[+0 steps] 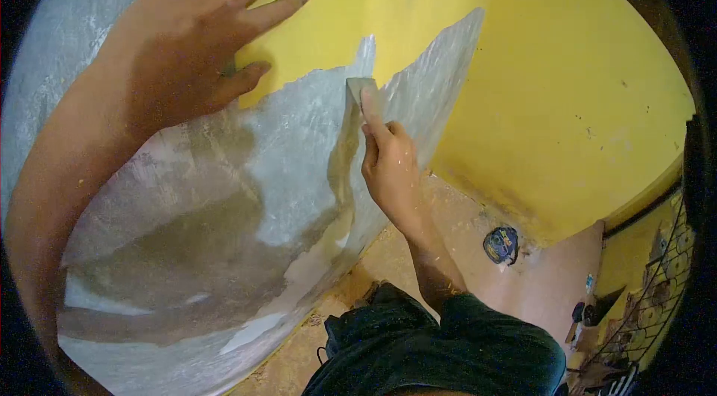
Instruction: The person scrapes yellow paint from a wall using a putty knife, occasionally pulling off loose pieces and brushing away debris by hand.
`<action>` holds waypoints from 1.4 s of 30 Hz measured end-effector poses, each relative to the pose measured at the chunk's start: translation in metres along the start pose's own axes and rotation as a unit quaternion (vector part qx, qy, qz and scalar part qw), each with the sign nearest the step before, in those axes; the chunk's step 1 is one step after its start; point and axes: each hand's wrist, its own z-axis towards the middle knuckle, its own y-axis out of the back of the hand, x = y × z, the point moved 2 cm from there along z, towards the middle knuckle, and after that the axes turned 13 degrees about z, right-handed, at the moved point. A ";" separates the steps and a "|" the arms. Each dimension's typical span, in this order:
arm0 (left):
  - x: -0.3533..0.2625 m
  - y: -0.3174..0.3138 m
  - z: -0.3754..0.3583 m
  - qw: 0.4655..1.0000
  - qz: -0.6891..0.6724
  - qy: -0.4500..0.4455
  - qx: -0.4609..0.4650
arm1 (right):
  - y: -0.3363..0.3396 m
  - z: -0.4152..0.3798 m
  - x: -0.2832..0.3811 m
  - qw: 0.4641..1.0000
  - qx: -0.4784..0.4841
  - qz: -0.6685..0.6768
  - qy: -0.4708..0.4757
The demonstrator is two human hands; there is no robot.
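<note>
My right hand [392,172] grips a scraper [362,87] with a flat, wide blade. One finger lies stretched along the blade, whose edge meets the wall where yellow paint [314,37] borders a bare grey surface [299,142]. A narrow grey strip runs up into the yellow just above the blade. At the upper left, my left hand [202,30] has its fingers spread over the yellow paint and holds nothing. The grey surface below carries brownish patches and the shadow of my arm.
An adjoining yellow wall [567,104] stands to the right, with dark specks. A dark blue and black bundle [501,245] lies on the brownish floor [534,284]. A metal grille [650,299] and small items are at the far right.
</note>
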 end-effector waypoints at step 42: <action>0.004 0.049 0.040 0.916 -0.141 0.075 0.369 | -0.008 0.000 0.003 0.999 -0.001 0.007 -0.035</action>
